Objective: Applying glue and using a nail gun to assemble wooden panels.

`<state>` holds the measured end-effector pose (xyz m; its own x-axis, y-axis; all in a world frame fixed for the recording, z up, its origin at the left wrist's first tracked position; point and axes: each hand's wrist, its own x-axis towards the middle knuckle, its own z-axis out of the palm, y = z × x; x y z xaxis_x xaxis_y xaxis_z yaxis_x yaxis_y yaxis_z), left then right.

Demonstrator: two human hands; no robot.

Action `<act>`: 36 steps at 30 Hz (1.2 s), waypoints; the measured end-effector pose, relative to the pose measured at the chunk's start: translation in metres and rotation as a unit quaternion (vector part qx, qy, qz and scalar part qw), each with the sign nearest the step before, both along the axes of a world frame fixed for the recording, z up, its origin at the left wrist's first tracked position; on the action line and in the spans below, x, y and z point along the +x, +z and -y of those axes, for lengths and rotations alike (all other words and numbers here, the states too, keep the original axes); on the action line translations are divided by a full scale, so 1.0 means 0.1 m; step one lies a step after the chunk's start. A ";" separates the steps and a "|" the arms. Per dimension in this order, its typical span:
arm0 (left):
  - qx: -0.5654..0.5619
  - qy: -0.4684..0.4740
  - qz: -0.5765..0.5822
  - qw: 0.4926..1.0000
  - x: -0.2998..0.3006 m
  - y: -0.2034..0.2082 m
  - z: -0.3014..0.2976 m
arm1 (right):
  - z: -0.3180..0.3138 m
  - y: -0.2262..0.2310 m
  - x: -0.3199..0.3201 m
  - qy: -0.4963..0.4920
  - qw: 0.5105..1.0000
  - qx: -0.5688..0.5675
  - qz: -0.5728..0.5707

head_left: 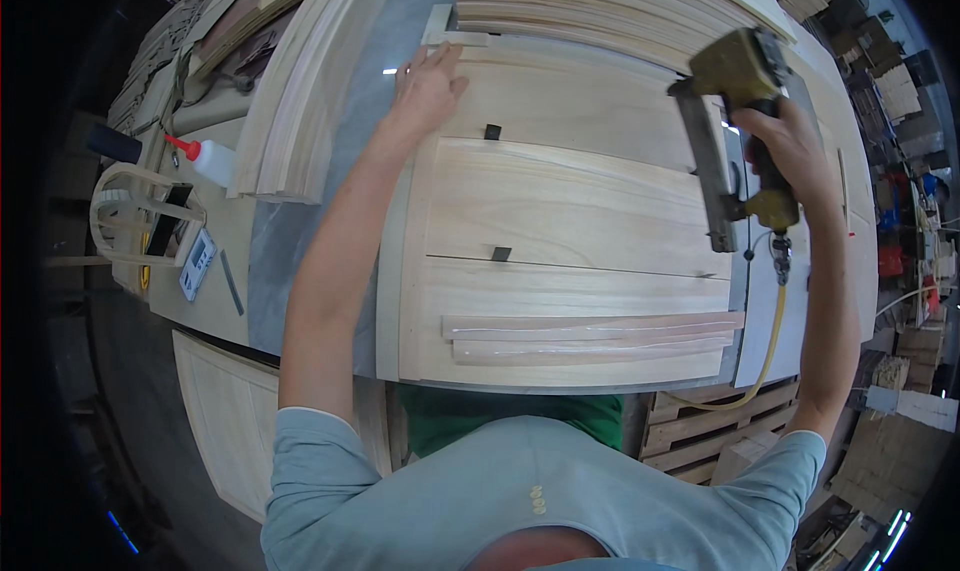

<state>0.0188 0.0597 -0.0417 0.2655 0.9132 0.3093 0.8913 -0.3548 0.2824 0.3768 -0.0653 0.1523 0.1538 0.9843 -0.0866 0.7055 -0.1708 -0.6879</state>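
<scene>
**Nailer raised over a pale wood panel**

At the far left of the bench lies a glue bottle (212,159) with a red nozzle, beside a stack of thin boards (290,101). Next comes the left hand (428,83), laid flat on the far left corner of the wooden panel (570,211), fingers (432,59) stretched out and slightly apart, pressing down rather than gripping. The panel lies flat on the bench in front of the person, with two small dark spacers (492,131) in its seams and two loose strips (590,336) on its near edge.

To the right, the right hand (790,151) is wrapped tightly round the handle of a pneumatic nailer (735,121), fingers closed on it; the tool is over the panel's right edge, its yellow hose (770,351) trailing down. Whether its nose touches the wood cannot be told.

To do this well, it seems wise to keep the flat hand well apart from the nose, hold the piece firmly down, and seat the tool squarely before firing.
</scene>
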 end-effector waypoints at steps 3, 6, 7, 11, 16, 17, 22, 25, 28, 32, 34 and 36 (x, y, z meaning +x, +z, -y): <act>0.006 -0.003 0.002 1.000 -0.13 -0.05 0.10 | -0.30 -0.09 -0.40 0.109 0.994 -0.004 -0.021; 0.056 0.009 0.051 0.997 -0.10 -0.18 0.10 | -0.66 -0.22 -0.90 0.134 0.991 -0.007 -0.003; 0.056 0.012 0.049 0.997 -0.11 -0.20 0.12 | -0.75 -0.27 -1.07 0.146 0.989 0.008 -0.009; 0.073 0.015 0.049 0.996 -0.05 -0.19 0.09 | -1.08 -0.43 -1.50 0.169 0.985 -0.014 -0.011; 0.047 0.020 0.052 0.997 -0.07 -0.16 0.08 | -1.30 -0.57 -1.75 0.189 0.981 -0.046 -0.003; 0.060 0.019 0.055 0.996 -0.06 -0.16 0.06 | -1.32 -0.59 -1.75 0.188 0.981 -0.049 -0.002; 0.062 0.024 0.063 0.996 -0.07 -0.18 0.09 | -1.25 -0.57 -1.56 0.166 0.986 -0.028 0.004; 0.067 0.022 0.064 0.995 -0.07 -0.18 0.09 | -1.04 -0.45 -1.26 0.129 0.991 -0.027 0.011; 0.069 0.017 0.065 0.995 -0.06 -0.16 0.07 | -1.00 -0.46 -1.10 0.103 0.994 -0.032 0.018; 0.065 0.012 0.068 0.996 -0.07 -0.16 0.05 | -0.93 -0.45 -0.89 0.085 0.996 -0.018 0.008; 0.063 0.021 0.066 0.996 -0.10 -0.21 0.08 | -0.86 -0.43 -0.81 0.074 0.997 -0.001 0.011; 0.061 0.020 0.064 0.996 -0.09 -0.18 0.08 | -0.87 -0.44 -0.56 0.058 0.998 -0.013 0.017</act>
<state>0.0103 0.0517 -0.0596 0.1803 0.8759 0.4476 0.8650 -0.3579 0.3518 0.3212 0.0216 0.1079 0.0413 0.9931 -0.1100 0.7443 -0.1040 -0.6597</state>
